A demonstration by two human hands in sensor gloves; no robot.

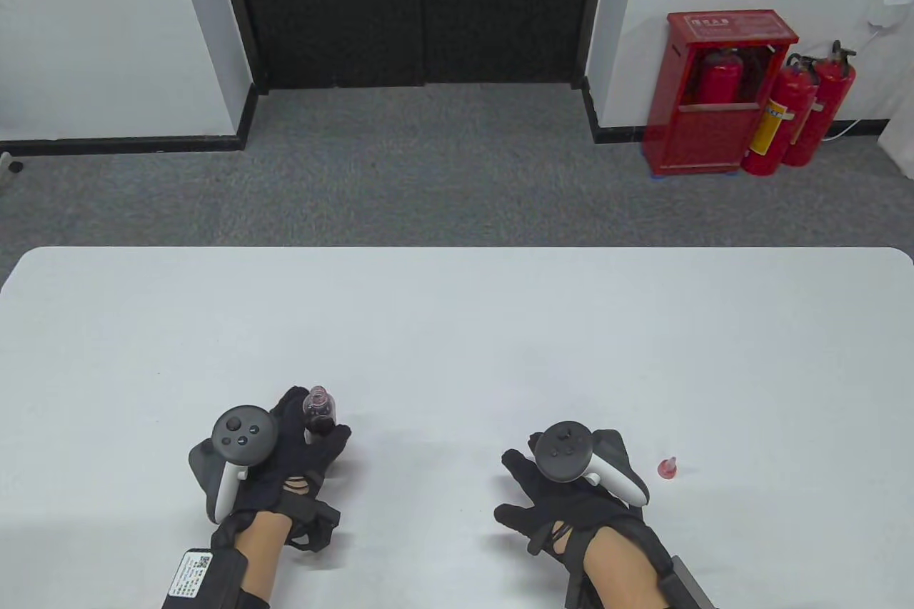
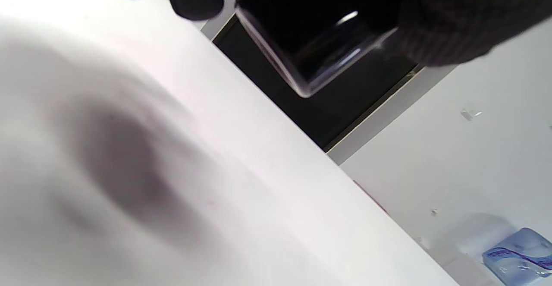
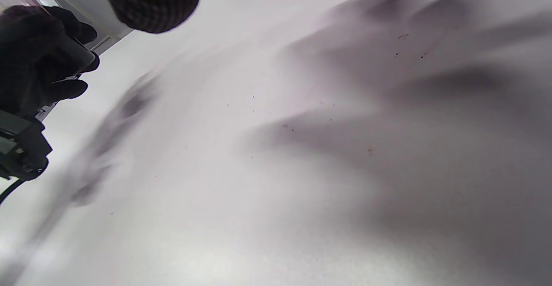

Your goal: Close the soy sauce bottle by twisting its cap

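Note:
A small clear bottle of dark soy sauce (image 1: 318, 411) stands open-necked in my left hand (image 1: 307, 434), which grips its body just above the white table (image 1: 457, 323). In the left wrist view the bottle's dark base (image 2: 319, 40) hangs between my gloved fingers (image 2: 453, 23), lifted off the table. The small red cap (image 1: 668, 467) lies on the table, just right of my right hand (image 1: 550, 487). My right hand is open with fingers spread, palm down, holding nothing. In the right wrist view one fingertip (image 3: 151, 1) shows at the top, and my left hand (image 3: 39, 57) with the bottle is at the far left.
The table's far edge (image 1: 457, 249) runs across the middle of the table view. Beyond it are grey carpet, a dark doorway and a red extinguisher cabinet (image 1: 714, 91) with extinguishers beside it. A blue packet (image 2: 517, 256) shows off the table in the left wrist view.

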